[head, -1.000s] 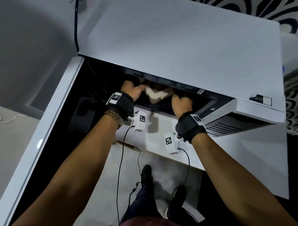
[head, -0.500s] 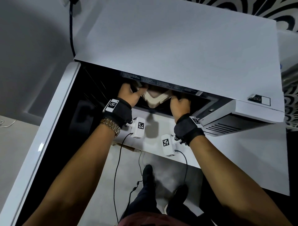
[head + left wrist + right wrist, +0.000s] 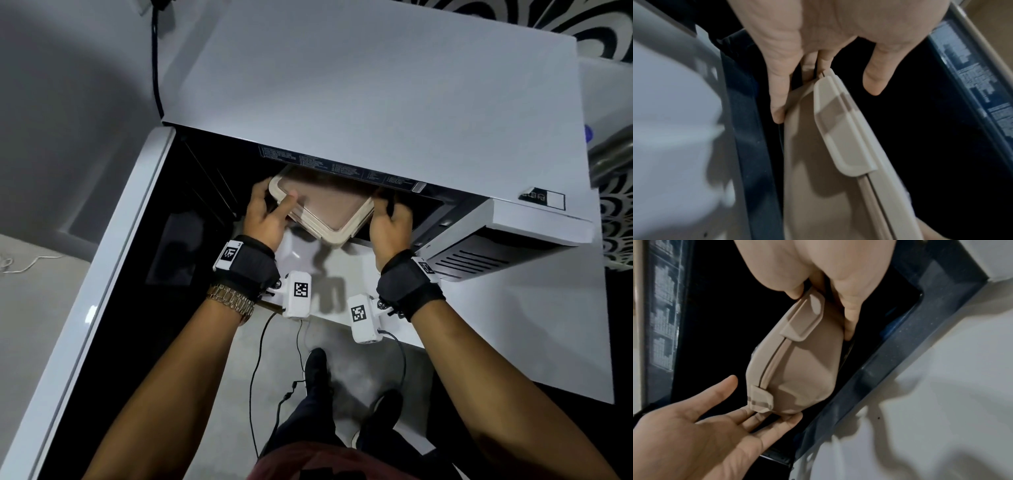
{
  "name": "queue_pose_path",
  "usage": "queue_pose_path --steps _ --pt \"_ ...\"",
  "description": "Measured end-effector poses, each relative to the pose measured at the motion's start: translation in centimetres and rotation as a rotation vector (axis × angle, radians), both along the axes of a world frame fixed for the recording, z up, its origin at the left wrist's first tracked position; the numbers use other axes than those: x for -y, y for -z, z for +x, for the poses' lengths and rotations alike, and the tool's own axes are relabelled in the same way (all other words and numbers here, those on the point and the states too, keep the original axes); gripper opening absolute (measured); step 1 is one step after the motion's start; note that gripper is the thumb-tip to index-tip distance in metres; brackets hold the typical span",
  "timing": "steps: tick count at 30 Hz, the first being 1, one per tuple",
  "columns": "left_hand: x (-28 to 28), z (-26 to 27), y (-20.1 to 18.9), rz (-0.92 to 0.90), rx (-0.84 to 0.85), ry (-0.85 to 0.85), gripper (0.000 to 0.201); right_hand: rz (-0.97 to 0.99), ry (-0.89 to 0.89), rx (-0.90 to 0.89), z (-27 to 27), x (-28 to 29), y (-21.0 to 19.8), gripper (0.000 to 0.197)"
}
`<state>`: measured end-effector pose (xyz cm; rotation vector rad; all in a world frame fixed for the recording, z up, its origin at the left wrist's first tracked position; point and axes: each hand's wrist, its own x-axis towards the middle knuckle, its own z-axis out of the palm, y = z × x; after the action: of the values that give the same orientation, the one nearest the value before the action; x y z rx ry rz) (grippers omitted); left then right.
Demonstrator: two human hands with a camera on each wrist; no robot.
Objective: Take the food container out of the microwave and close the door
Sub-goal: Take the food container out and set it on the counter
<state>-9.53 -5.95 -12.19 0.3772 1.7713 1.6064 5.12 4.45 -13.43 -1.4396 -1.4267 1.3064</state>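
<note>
A beige food container (image 3: 325, 209) with a clip-on lid sticks halfway out of the white microwave (image 3: 376, 96), one corner pointing at me. My left hand (image 3: 277, 205) grips its left side, thumb on the lid rim and fingers underneath. My right hand (image 3: 380, 209) pinches its right side. In the left wrist view the fingers (image 3: 777, 91) lie under the container (image 3: 838, 146) by a side latch. The right wrist view shows the container (image 3: 803, 361) between my right hand (image 3: 822, 305) above and left hand (image 3: 764, 402) below. The microwave door (image 3: 102, 274) stands swung open on the left.
The microwave sits on a white tabletop (image 3: 513, 325), its control panel end (image 3: 479, 253) right of the cavity. A black power cord (image 3: 156, 68) runs up the grey wall behind. Wrist-camera cables hang down past my feet (image 3: 317, 370) on the grey floor.
The container has come out of the dark cavity toward me; much more of its lid shows now. Both hands moved back with it, still holding its sides.
</note>
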Motion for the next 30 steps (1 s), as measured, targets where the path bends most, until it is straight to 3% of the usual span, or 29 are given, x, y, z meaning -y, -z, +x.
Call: queue_pose_path --steps 2,6,11,15,19,30 --pt "0.6 0.3 -0.1 0.012 0.019 0.002 0.035 0.0 -0.015 0.0 0.4 0.4 0.4 0.025" --pt "2.9 1.1 -0.5 0.013 0.013 0.007 0.053 0.058 -0.136 -0.036 2.0 1.5 1.2 0.025" --pt "6.0 2.3 0.7 -0.029 -0.053 0.032 0.054 -0.007 -0.277 -0.064 4.0 2.9 2.2 0.052" --pt "7.5 3.2 1.5 -0.056 -0.096 0.032 0.056 -0.021 -0.365 -0.079 5.7 4.0 1.8 0.057" --pt "8.7 4.2 1.9 -0.054 -0.103 0.022 0.053 -0.065 -0.388 -0.138 7.4 4.4 1.7 0.051" --pt "11.7 8.8 3.0 -0.077 -0.136 0.087 0.058 -0.141 -0.451 -0.236 14.3 6.0 2.4 0.063"
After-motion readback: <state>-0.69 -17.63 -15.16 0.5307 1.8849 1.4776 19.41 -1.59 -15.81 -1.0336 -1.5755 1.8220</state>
